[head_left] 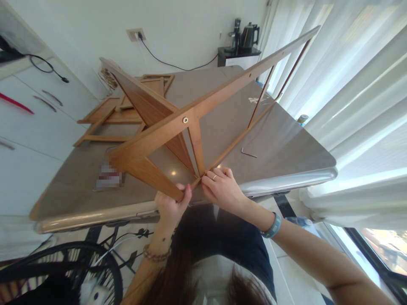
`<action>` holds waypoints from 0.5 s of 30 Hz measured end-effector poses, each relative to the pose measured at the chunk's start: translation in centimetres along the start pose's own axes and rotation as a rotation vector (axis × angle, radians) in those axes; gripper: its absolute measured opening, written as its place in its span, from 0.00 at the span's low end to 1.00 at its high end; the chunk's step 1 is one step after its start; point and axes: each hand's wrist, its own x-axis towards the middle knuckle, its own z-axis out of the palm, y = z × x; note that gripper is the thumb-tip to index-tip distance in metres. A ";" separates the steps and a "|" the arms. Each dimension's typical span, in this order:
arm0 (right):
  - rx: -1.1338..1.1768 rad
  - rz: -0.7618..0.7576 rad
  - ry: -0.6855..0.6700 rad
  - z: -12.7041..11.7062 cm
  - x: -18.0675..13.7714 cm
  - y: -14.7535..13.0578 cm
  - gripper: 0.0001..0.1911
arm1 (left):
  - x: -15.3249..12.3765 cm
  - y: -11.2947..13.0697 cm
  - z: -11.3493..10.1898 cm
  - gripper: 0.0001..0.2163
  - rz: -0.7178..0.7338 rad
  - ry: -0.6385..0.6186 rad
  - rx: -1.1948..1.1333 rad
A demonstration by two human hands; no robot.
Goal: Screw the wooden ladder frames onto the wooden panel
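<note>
Wooden frame [218, 98] gripped at its near edge

Other wooden pieces [108, 138] lie at the upper left, on the grey table [295, 148]. The frame stands on edge across the middle, its long axis slanting from left of centre to the upper right, the far end pointing at the curtains [359, 140]. At lower centre, the left hand [171, 202] is wrapped around a leg's lower end. Just right, the right hand [224, 188] has its fingers bunched, gripping the lower rail. Farther right lies a hex key [249, 155].
</note>
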 end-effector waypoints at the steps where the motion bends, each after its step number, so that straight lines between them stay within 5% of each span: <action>1: -0.004 -0.014 0.003 -0.1 0.0 0.1 0.10 | 0.0 0.0 0.0 0.16 -0.001 0.001 -0.001; 15: 0.016 -0.121 -0.020 -1.2 -0.5 1.3 0.10 | -0.1 0.0 -0.1 0.13 -0.022 -0.004 -0.034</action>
